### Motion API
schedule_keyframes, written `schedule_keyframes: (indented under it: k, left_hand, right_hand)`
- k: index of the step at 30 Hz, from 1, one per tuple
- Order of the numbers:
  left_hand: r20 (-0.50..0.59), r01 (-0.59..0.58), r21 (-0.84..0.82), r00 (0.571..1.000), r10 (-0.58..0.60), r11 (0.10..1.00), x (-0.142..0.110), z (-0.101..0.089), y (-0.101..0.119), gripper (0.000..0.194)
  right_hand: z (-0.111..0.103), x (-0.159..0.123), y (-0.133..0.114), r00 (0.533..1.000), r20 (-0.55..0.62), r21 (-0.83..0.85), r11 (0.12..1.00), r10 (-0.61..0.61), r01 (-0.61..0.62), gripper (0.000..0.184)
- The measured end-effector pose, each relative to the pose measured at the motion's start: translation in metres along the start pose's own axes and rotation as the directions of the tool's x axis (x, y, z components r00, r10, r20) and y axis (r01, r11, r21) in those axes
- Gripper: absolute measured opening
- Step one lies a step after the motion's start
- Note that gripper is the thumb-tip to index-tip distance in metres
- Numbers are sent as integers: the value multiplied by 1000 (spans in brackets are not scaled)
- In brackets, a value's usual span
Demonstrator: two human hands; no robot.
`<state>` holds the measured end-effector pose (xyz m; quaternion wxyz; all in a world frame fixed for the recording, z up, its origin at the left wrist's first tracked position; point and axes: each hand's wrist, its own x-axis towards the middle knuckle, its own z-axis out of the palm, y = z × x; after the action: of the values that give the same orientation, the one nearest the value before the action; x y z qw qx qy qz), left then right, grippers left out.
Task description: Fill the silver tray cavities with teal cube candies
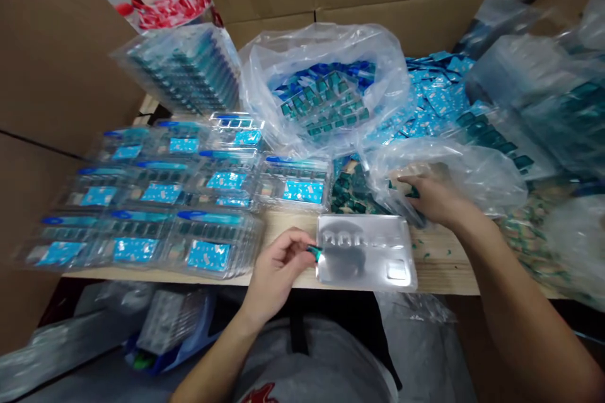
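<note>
Left hand [276, 272] pinches a small teal piece [314, 254] just beside the left edge of a silver tray [363, 274] at the tabletop's [439, 271] front edge. Right hand [432, 198] is inside a clear plastic bag [466, 179], near a heap of teal pieces [354, 192]; its grip cannot be determined.
</note>
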<state>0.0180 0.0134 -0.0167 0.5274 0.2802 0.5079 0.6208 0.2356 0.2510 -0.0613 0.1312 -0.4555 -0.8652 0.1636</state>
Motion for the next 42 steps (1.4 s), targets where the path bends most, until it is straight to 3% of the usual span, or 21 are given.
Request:
schedule_keyframes:
  k: [2, 4, 7, 11, 12, 15, 18, 21, 23, 25, 29, 31, 33, 36, 39, 42]
  left_hand:
    - [-6, -184, 336, 980, 197, 924, 4, -3, -7, 14]
    - [104, -344, 593, 929, 355, 728, 9, -5, -13, 12]
    - [209, -442, 677, 882, 422, 589, 17, -5, -16, 13]
    - [209, -476, 601, 869, 449, 642, 16, 1, -7, 13]
    - [212, -489, 581, 863, 458, 651, 15, 5, -4, 14]
    - [277, -552, 561, 827, 489, 617, 7, 14, 6, 18]
    - [344, -618, 561, 779, 525, 550, 0, 19, 13, 21]
    - [362, -606, 569, 791, 493, 556, -8, 18, 15, 25]
    - [351, -566, 561, 823, 446, 604, -13, 15, 13, 24]
    - [304, -518, 525, 855, 419, 676, -17, 13, 7, 21]
    - [172, -344, 415, 939, 299, 842, -24, 10, -3, 20]
    - [169, -228, 372, 970, 176, 899, -25, 8, -4, 27]
    - [225, -132, 342, 973, 55, 930, -26, 6, -3, 36]
    - [329, -41, 352, 941, -82, 935, -26, 4, 0, 42]
    - [353, -33, 389, 929, -115, 921, -27, 6, 5, 39]
    - [303, -75, 429, 951, -66, 900, -24, 7, 10, 33]
  right_hand:
    - [11, 8, 5, 999, 31, -14, 1000, 11, -10, 19]
    - [12, 9, 6, 999, 31, -15, 1000, 15, -15, 20]
    - [-3, -5, -9, 999, -49, 16, 1000, 3, -2, 14]
    - [-32, -53, -64, 981, -182, 135, 987, -65, 90, 16]
    - [-36, -67, -81, 967, -253, 314, 944, -18, 99, 14]
    - [-38, -99, -127, 999, -2, 743, 669, 36, -22, 11]
    - [-33, -112, -150, 991, 131, 883, 450, 36, -133, 14]
    - [-29, -114, -154, 978, 204, 900, 384, 45, -205, 12]
    - [-26, -117, -153, 975, 219, 892, 400, 22, -210, 12]
    - [-23, -124, -153, 986, 165, 863, 485, -1, -144, 13]
    - [-19, -138, -156, 989, -43, 729, 672, -143, 128, 25]
    - [-20, -144, -156, 969, -62, 655, 722, -241, 222, 30]
    - [-22, -148, -155, 954, -25, 571, 779, -299, 259, 32]
    - [-21, -155, -155, 946, 14, 497, 823, -324, 275, 35]
    - [-19, -159, -153, 947, -107, 500, 807, -304, 316, 32]
    - [-22, -159, -138, 953, -267, 450, 856, -142, 254, 29]
